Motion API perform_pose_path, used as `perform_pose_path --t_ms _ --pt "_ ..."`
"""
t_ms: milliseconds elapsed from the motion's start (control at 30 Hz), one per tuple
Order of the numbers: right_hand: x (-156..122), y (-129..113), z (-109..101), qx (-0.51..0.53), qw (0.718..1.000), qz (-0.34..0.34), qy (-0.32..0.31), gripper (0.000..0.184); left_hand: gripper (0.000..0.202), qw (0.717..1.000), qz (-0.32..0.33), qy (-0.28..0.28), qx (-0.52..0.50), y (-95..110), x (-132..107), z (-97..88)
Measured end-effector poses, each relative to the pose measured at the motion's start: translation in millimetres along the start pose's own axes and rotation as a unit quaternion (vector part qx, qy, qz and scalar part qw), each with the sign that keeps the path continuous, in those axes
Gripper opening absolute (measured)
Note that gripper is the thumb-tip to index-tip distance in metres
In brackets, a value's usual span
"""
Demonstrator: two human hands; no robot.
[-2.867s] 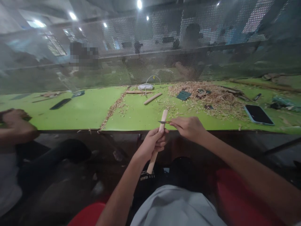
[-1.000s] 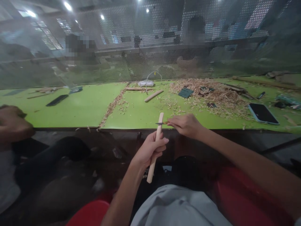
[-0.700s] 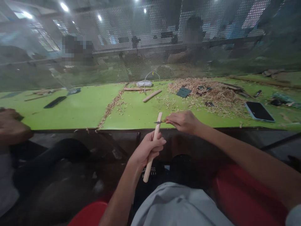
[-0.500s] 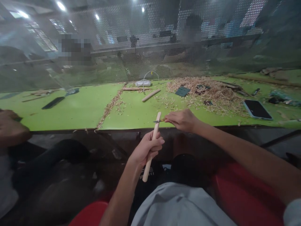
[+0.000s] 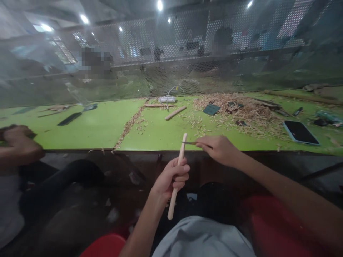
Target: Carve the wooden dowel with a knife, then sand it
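My left hand (image 5: 173, 176) is closed around the middle of a pale wooden stick (image 5: 181, 150) that stands nearly upright over my lap, its top reaching the near edge of the green table (image 5: 88, 126). My right hand (image 5: 221, 149) pinches a small knife (image 5: 189, 143) whose blade points left and touches the stick near its upper end.
A heap of wood shavings (image 5: 249, 114) covers the table's right half, with a phone (image 5: 301, 132) beside it. A loose stick (image 5: 175, 112), a white cable bundle (image 5: 166, 99) and a dark flat tool (image 5: 69, 118) lie farther back. Another person's hand (image 5: 18, 144) rests at the left. Mesh screen behind.
The stick has turned in my left hand, from its broad face to its narrow edge. The knife stays against the stick's upper end; the view has shifted slightly.
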State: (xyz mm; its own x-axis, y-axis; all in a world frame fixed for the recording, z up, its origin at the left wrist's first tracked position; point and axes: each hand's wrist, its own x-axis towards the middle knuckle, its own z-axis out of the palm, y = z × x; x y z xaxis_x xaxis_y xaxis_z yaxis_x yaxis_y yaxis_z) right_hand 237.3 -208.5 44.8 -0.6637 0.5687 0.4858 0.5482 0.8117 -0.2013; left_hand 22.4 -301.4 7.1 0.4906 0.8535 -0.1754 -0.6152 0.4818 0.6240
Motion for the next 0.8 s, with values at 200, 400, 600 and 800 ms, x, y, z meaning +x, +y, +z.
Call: perform_pose_path --t_ms 200,400,600,800 --pt "-5.3 -9.7 11.6 -0.061 0.994 -0.087 -0.012 0.04 0.048 0.999 -0.018 -0.02 -0.041 -1.7 -4.0 3.0" --pt "-2.1 11.4 14.6 -0.103 0.99 -0.101 -0.002 0.042 0.047 0.998 -0.035 -0.009 -0.049 -4.4 -1.1 2.3" --pt "-0.6 59.0 10.2 -0.122 0.992 0.008 0.009 0.032 0.05 0.998 -0.05 -0.047 0.007 -9.0 -11.7 12.0" --pt "-5.3 46.6 -5.0 -0.009 0.991 0.087 0.101 0.035 0.052 0.999 -0.017 -0.029 0.013 -6.4 -6.7 12.6"
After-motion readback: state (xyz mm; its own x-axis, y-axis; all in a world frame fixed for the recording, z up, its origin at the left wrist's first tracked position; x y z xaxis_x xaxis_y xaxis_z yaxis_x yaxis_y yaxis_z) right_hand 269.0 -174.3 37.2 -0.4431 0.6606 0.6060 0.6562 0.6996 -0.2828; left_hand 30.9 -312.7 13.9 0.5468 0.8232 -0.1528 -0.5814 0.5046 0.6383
